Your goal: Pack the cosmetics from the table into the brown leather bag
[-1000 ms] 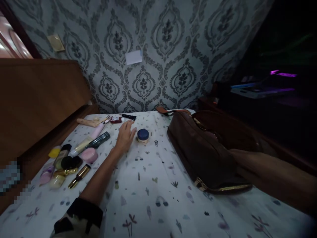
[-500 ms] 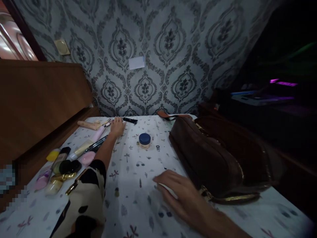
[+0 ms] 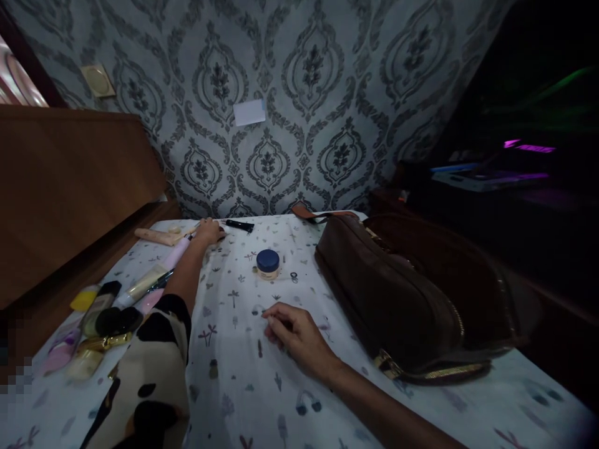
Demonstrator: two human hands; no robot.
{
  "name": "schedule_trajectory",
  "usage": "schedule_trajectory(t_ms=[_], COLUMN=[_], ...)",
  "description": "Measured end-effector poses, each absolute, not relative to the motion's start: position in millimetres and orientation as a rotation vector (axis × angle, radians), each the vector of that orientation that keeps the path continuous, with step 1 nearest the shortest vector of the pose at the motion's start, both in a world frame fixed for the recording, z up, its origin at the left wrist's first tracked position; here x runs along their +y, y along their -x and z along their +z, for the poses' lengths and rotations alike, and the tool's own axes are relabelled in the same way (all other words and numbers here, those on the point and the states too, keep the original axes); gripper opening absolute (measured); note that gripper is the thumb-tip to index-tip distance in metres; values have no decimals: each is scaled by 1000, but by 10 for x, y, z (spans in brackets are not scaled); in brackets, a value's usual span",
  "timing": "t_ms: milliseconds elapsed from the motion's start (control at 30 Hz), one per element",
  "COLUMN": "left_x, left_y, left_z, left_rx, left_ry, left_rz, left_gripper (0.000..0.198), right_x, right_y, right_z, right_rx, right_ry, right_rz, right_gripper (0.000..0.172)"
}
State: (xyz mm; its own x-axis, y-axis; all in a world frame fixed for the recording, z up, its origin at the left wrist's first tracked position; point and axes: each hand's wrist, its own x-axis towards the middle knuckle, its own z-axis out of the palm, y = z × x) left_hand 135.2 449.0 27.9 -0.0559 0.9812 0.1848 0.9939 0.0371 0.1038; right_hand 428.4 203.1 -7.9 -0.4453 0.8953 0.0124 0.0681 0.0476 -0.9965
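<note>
My left hand (image 3: pixel 207 232) reaches to the far side of the flower-print sheet (image 3: pixel 243 386), fingers curled over a small red tube that it mostly hides. A black pen (image 3: pixel 239 225) lies just right of it, and a cream tube (image 3: pixel 156 236) just left. My right hand (image 3: pixel 294 333) rests on the sheet in the middle, with its fingers bent under and nothing showing in them. A small jar with a blue lid (image 3: pixel 268 262) stands between the two hands, next to a tiny dark ring (image 3: pixel 294 275).
A large brown bag (image 3: pixel 397 293) lies on its side at the right, with a gold zip along its near edge. Several cosmetics (image 3: pixel 105 318) line the sheet's left edge by a wooden headboard (image 3: pixel 70 181). Patterned wallpaper is behind; dark furniture stands at the right.
My left hand moved from beside the jar up to the far edge and closed over the red tube. My right hand came into view from the right and settled on the sheet, fingers curling.
</note>
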Motion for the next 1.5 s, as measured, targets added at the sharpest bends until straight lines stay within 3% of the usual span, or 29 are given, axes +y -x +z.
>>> schedule_trajectory(t_ms=[167,400,667,1067,1500], left_x=[4292,4044,3761,3207,2559], left_y=[-1485,-1653,-1775,-1904,-1986], left_z=[270,325,262,173,400], left_rx=[-2251,-2198,-2187,-2007,-1902], left_ry=[2045,2285,2266,2430,2584], left_rz=[-216,-129,-318,-313,-375], left_gripper=[65,46,29,40,34], right_x=[2049,2048,2063,2078,2079], right_y=[-4267,-4264,-4268,-4271,-4262], right_z=[-94,-81,-119,-134,-122], right_rx=[-1631,-1649,-1644,-1649,-1641], right_ry=[992,977,944,905,908], right_rz=[1453,1454,1459,1433,1437], right_gripper=[16,14,18,15,14])
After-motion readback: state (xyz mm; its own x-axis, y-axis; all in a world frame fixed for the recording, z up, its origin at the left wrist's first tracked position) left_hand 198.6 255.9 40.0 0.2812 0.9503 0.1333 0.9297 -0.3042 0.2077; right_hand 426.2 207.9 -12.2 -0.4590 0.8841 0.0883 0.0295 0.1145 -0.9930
